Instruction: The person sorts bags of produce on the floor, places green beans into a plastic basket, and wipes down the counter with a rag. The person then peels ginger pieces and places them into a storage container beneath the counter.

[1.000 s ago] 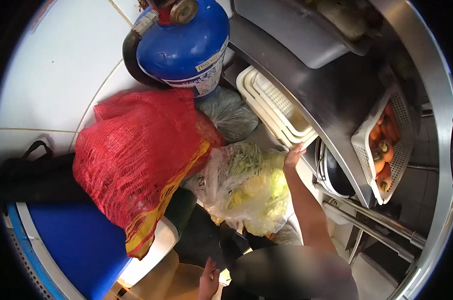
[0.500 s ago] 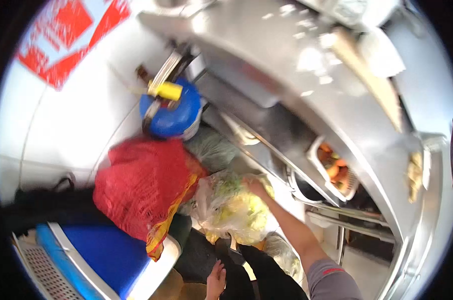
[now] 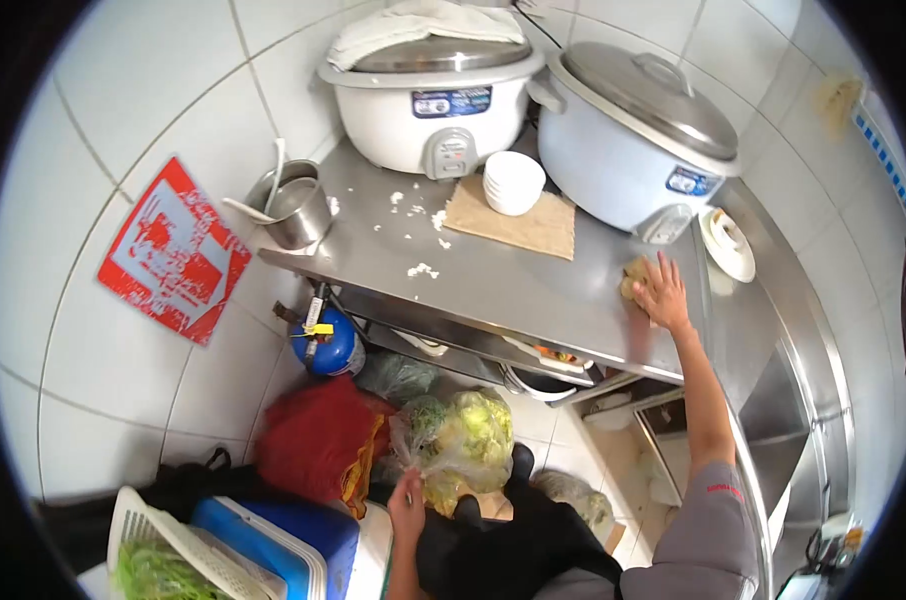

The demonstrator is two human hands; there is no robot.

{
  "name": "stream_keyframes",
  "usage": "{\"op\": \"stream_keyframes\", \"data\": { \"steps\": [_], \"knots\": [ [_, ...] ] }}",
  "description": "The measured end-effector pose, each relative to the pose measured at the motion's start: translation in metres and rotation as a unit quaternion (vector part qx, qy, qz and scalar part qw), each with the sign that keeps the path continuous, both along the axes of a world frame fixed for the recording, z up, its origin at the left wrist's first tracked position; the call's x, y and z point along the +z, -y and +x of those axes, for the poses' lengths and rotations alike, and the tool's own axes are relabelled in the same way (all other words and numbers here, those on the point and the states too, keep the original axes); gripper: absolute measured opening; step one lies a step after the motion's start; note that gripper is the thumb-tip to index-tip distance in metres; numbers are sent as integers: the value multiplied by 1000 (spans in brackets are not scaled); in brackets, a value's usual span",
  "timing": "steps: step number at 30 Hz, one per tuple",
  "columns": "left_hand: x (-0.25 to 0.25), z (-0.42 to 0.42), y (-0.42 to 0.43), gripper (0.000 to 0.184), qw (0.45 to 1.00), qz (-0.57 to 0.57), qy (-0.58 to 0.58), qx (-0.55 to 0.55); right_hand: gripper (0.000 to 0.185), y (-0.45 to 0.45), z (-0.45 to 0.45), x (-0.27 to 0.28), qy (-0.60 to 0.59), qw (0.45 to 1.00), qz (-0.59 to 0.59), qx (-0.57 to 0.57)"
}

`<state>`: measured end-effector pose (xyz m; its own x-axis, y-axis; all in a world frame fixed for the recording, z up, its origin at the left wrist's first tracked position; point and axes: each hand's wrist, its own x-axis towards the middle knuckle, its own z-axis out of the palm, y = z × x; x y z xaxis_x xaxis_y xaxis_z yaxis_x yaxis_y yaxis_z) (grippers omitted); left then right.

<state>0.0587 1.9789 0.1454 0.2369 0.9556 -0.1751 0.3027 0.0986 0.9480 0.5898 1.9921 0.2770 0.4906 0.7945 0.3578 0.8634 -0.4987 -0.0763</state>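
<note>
My left hand (image 3: 406, 505) is closed on the gathered neck of a clear plastic bag (image 3: 473, 440). Pale yellow-green leafy vegetables show through the plastic, and the bag hangs low near my legs. On the steel counter (image 3: 533, 300), my right hand (image 3: 663, 296) lies with its fingers stretched out and apart. It touches a crumpled tan cloth (image 3: 634, 276) at its fingers' left side; part of the cloth may be under the hand. Beside the bag of vegetables lies a red mesh sack (image 3: 313, 435).
Two rice cookers (image 3: 433, 100) (image 3: 638, 110) stand at the counter's back. White bowls (image 3: 513, 184) sit stacked on a tan cloth (image 3: 473, 222), with white crumbs nearby. A metal pot (image 3: 299, 207) is at the left corner. Below are a blue cylinder (image 3: 328, 345) and a basket of greens (image 3: 143, 510).
My right hand has left the plastic bag and moved up onto the counter beside the cloth. My left hand, loose before, now grips the bag. The view has tilted up to show the rice cookers.
</note>
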Motion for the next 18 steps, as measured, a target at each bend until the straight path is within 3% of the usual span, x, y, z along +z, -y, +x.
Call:
{"op": "stream_keyframes", "data": {
  "steps": [2,5,7,9,12,13,15,18],
  "knots": [
    [17,37,-30,32,996,16,75,47,54,-8,28,-32,-15,998,-59,15],
    [55,99,-83,35,979,107,163,66,53,-17,4,-51,-45,999,-7,22],
    [75,142,-118,38,962,154,199,111,55,-21,-57,-23,-125,989,5,79],
    [91,183,-146,40,937,182,239,179,54,-35,-86,-44,-73,986,-6,147],
    [90,225,-188,43,920,180,244,249,48,-85,-134,-49,-98,970,43,220],
    [87,238,-203,45,918,199,206,275,46,-105,-144,-58,-95,960,68,254],
    [76,254,-220,48,912,231,116,318,42,-150,-168,-35,-202,926,108,299],
    [64,266,-236,54,898,251,-115,343,41,-217,-170,-34,-362,869,200,271]
  ]
}}
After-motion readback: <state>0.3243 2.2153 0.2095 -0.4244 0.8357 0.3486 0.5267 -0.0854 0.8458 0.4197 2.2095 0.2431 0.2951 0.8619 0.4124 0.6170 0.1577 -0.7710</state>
